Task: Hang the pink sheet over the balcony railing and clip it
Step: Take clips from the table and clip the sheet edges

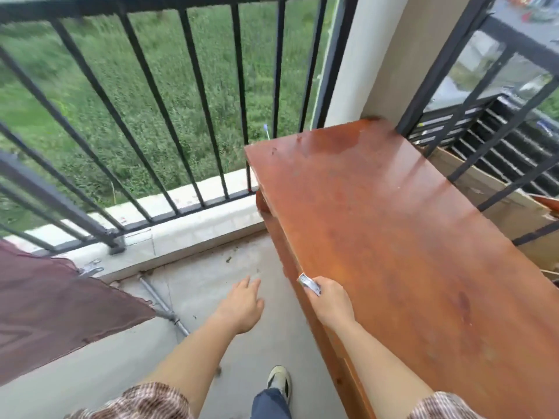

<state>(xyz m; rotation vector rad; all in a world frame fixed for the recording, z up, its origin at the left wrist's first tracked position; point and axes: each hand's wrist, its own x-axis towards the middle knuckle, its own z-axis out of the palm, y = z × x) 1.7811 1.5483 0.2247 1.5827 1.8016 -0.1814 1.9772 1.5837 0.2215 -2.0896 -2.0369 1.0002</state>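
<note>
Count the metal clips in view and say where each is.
2. One clip is gripped in the right hand; the other clip sits at the sheet's corner below the railing. More may be hidden.

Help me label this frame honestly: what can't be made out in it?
Head view only:
Reddish cloth: cut off by the left edge; its extent is unseen.
Silvery piece in the right hand: mostly covered by fingers, motion-blurred; probably a clip.
Small metal item at the cloth's corner: too small, blurred.
Railing: top rail cut by the upper edge.
</note>
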